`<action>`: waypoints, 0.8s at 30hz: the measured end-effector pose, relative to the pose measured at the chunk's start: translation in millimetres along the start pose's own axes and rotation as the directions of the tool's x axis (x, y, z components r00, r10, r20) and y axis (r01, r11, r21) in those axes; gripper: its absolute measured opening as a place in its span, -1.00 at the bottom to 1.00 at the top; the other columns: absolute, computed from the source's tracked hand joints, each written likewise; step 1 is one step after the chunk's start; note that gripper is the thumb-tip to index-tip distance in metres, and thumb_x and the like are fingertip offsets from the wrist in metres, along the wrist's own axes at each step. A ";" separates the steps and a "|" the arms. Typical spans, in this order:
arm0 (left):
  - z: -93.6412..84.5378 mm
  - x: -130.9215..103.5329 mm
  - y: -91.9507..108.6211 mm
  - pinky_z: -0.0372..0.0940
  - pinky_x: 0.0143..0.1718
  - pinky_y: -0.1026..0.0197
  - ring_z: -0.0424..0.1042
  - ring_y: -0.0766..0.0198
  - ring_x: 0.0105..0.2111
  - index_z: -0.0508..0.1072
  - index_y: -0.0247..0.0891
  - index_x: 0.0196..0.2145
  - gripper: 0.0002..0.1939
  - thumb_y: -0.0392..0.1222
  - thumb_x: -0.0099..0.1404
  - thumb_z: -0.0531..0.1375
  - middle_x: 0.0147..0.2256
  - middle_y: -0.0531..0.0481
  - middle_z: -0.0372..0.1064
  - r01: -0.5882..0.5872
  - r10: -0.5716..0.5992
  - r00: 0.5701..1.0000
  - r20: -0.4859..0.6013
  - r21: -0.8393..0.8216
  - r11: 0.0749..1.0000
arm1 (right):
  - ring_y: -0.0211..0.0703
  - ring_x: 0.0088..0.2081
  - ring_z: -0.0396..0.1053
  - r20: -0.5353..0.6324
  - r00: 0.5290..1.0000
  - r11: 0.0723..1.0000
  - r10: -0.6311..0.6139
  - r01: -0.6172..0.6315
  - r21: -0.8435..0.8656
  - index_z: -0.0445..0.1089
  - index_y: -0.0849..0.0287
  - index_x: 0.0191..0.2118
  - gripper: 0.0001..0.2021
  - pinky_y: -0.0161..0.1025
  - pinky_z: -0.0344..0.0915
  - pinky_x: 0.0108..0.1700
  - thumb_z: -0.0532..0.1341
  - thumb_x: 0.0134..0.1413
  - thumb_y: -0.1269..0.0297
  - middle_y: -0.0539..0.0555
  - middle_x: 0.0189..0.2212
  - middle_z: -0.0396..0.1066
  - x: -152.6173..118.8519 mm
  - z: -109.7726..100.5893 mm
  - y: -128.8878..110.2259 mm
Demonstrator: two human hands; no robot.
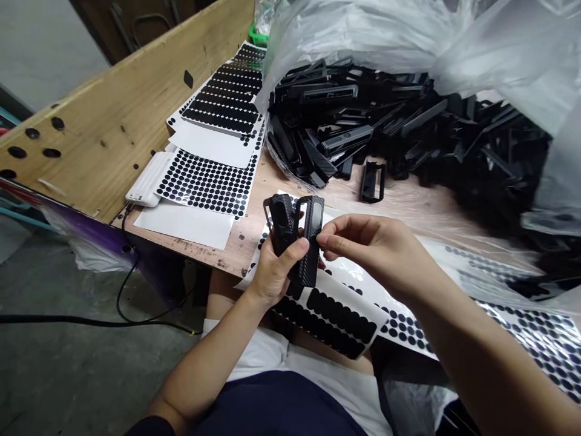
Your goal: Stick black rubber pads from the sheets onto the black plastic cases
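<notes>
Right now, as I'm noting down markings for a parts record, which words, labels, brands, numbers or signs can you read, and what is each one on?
No readable text anywhere in view.
Black frames in the left hand: no legible lettering.
White device: any print is too small to read.
Dotted sheet: black dots, no legible words or numbers.

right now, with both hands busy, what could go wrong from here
The left hand holds two black pieces fanned out in one grip, so one might slip if the right hand presses at its edge.

The sheet of large black dots reaches past the table edge over the lap; a forearm or knee could drag it down.

A cable hangs from the white box near the table edge, and a snag could pull the box off.
</notes>
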State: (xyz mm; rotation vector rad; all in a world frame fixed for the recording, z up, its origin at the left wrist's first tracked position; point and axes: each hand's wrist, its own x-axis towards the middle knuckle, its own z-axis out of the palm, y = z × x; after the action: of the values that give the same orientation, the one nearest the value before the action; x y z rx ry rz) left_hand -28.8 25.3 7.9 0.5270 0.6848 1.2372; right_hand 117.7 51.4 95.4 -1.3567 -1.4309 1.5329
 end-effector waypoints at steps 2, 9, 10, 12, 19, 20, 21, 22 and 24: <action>0.2 -0.2 -0.1 0.44 -0.47 0.20 0.57 0.18 -0.49 0.41 -0.30 -0.05 -0.36 0.14 0.09 0.49 -0.32 -0.05 0.55 0.003 -0.003 1.000 0.000 0.009 1.000 | -0.21 -0.50 0.47 -0.006 1.000 0.998 -0.017 0.017 -0.053 0.52 0.17 -0.47 -0.65 -0.29 0.41 -0.39 0.56 -0.16 0.02 0.02 -0.57 0.53 -1.5 0.5 -1.6; 0.7 -1.5 -0.2 0.42 -0.47 0.21 0.56 0.19 -0.49 0.40 -0.28 -0.09 -0.40 0.14 0.09 0.48 -0.34 -0.02 0.53 -0.002 0.002 1.000 -0.006 0.011 1.000 | -0.16 -0.48 0.47 -0.008 0.996 0.982 -0.087 0.084 -0.172 0.49 0.14 -0.42 -0.67 -0.24 0.41 -0.39 0.46 0.01 -0.02 0.03 -0.54 0.51 -4.7 0.9 3.0; 0.9 -1.5 -0.1 0.41 -0.47 0.21 0.56 0.18 -0.49 0.40 -0.28 -0.11 -0.40 0.15 0.09 0.48 -0.37 -0.02 0.53 -0.001 0.002 1.000 -0.005 0.018 1.000 | -0.15 -0.46 0.47 -0.013 0.994 0.975 -0.105 0.100 -0.200 0.48 0.13 -0.41 -0.68 -0.23 0.41 -0.39 0.44 0.03 -0.02 0.04 -0.52 0.50 -5.3 1.4 3.9; 1.3 -1.2 0.3 0.41 -0.47 0.20 0.56 0.17 -0.49 0.41 -0.28 -0.12 -0.40 0.16 0.08 0.48 -0.41 -0.01 0.53 0.006 -0.006 1.000 -0.005 0.032 0.999 | -0.14 -0.42 0.45 -0.067 0.983 0.954 -0.169 0.146 -0.262 0.42 0.10 -0.36 -0.70 -0.22 0.41 -0.40 0.42 0.06 0.01 0.05 -0.41 0.50 -5.7 2.6 5.8; -0.4 0.6 4.8 0.29 -0.55 0.27 0.48 0.26 -0.53 0.47 -0.30 -0.14 -0.46 0.17 0.14 0.42 -0.36 -0.08 0.54 0.019 -0.019 1.000 0.005 -0.003 1.000 | -0.14 -0.36 0.38 -0.288 0.889 0.868 -0.356 0.200 -0.455 0.36 0.06 -0.12 -0.74 -0.17 0.33 -0.38 0.32 0.18 0.05 0.09 -0.20 0.42 4.2 0.0 30.4; -1.3 0.9 6.0 0.28 -0.55 0.27 0.46 0.29 -0.52 0.48 -0.31 -0.13 -0.47 0.18 0.16 0.40 -0.29 -0.13 0.56 0.015 -0.014 1.000 0.011 -0.029 0.999 | -0.10 -0.35 0.38 -0.294 0.885 0.836 -0.361 0.168 -0.523 0.41 0.07 -0.12 -0.77 -0.14 0.32 -0.35 0.28 0.23 0.06 0.10 -0.23 0.45 4.9 0.1 38.0; -2.3 1.3 7.2 0.26 -0.55 0.28 0.44 0.32 -0.52 0.50 -0.32 -0.11 -0.47 0.18 0.18 0.38 -0.21 -0.19 0.58 0.011 -0.011 1.000 0.012 -0.059 0.998 | -0.07 -0.36 0.39 -0.269 0.897 0.798 -0.350 0.136 -0.586 0.46 0.08 -0.14 -0.78 -0.12 0.30 -0.35 0.26 0.25 0.06 0.11 -0.27 0.47 4.6 1.2 46.3; -3.3 1.5 8.5 0.24 -0.55 0.28 0.42 0.34 -0.51 0.51 -0.33 -0.11 -0.48 0.18 0.20 0.36 -0.14 -0.23 0.57 0.011 -0.010 1.000 0.008 -0.090 0.996 | -0.05 -0.37 0.39 -0.218 0.919 0.760 -0.328 0.120 -0.639 0.51 0.08 -0.18 -0.78 -0.10 0.28 -0.35 0.26 0.26 0.06 0.12 -0.32 0.49 3.3 3.3 54.7; -4.8 1.8 10.4 0.22 -0.56 0.30 0.38 0.38 -0.51 0.53 -0.33 -0.12 -0.51 0.17 0.22 0.34 -0.08 -0.26 0.57 0.013 -0.014 1.000 -0.005 -0.147 0.989 | -0.01 -0.37 0.42 -0.117 0.945 0.708 -0.306 0.143 -0.692 0.56 0.08 -0.27 -0.80 -0.09 0.27 -0.35 0.27 0.24 0.10 0.13 -0.37 0.51 -1.8 10.0 70.0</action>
State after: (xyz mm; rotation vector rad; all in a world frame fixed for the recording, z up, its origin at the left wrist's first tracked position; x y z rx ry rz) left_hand -38.9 29.7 11.4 0.3961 0.5967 1.2659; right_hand 122.1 32.0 27.5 -1.6072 -2.0206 0.6600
